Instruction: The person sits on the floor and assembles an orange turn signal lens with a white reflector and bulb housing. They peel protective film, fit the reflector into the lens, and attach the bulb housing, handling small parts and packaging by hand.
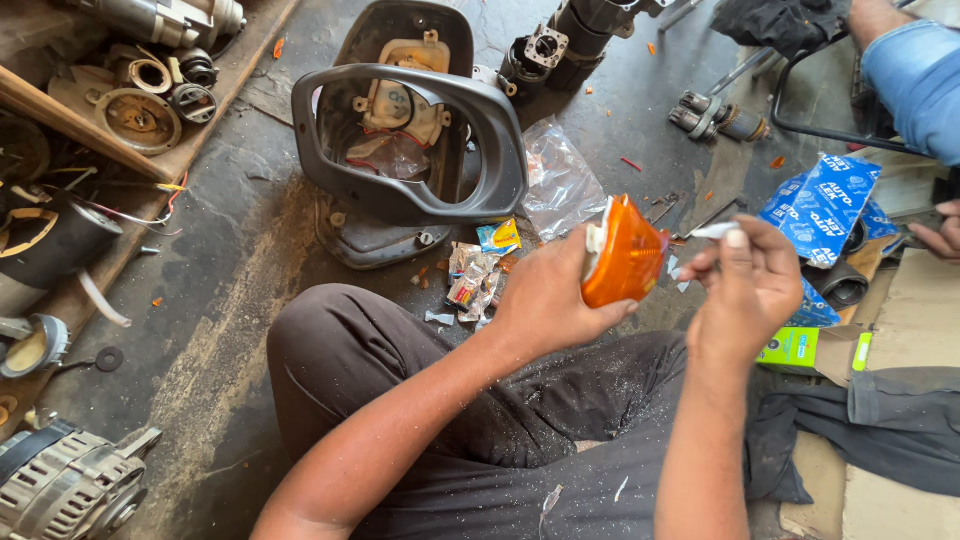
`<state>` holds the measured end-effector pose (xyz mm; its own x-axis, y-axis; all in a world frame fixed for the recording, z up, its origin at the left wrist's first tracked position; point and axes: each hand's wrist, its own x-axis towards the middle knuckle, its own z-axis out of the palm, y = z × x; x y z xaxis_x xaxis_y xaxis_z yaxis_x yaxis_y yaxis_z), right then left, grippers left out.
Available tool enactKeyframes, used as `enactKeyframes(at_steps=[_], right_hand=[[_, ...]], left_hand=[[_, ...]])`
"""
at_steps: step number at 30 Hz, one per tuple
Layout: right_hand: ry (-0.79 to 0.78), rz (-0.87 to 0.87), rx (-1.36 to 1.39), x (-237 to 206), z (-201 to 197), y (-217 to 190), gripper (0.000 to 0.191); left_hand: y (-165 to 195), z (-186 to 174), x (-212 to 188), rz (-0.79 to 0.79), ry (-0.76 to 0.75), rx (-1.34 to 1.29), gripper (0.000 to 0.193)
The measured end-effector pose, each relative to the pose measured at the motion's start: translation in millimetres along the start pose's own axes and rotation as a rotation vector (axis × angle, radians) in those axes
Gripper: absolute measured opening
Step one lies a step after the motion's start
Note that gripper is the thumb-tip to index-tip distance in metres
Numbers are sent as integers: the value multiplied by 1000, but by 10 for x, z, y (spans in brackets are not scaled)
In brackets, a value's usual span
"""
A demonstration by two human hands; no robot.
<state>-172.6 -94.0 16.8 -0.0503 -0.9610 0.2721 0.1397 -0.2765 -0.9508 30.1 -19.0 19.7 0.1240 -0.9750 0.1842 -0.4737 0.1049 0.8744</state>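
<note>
An orange lamp lens [622, 255] was gripped in the left hand [548, 298] above the lap. A small white piece [714, 231] was pinched in the right hand [752, 285], just beside the lens. A grey mirror housing [415, 140] and torn wrappers [475, 275] were noted on the floor ahead, blue cartons [822, 205] at right, an alternator [65, 485] at lower left. Bare floor [230, 300] was left between.
</note>
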Motion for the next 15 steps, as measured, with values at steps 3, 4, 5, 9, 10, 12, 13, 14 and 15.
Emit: enactKeyframes(at_steps=[3, 4, 5, 9, 10, 12, 13, 14, 15], right_hand=[[91, 160, 13, 110, -366, 332, 14], [120, 224, -4, 100, -444, 494, 16], [145, 308, -100, 88, -481, 681, 17], [185, 561, -302, -42, -707, 1068, 30], [195, 617, -288, -84, -744, 1090, 34], [146, 464, -218, -235, -935, 1012, 36], [114, 392, -181, -326, -1054, 974, 37], [166, 316, -254, -418, -1234, 913, 34], [215, 242, -328, -509, -1450, 820, 32]], left_hand=[[-58, 31, 23, -102, -20, -35, 73], [-94, 45, 21, -117, -8, -59, 73], [-122, 77, 29, -127, -2, -85, 74], [-223, 217, 84, -284, -16, -613, 61], [-255, 218, 92, -374, -45, -700, 57], [-296, 230, 95, -387, -36, -887, 66], [-324, 219, 103, -435, -83, -954, 65], [-346, 220, 101, -489, -130, -1020, 64], [-354, 247, 93, -546, -174, -1084, 63]])
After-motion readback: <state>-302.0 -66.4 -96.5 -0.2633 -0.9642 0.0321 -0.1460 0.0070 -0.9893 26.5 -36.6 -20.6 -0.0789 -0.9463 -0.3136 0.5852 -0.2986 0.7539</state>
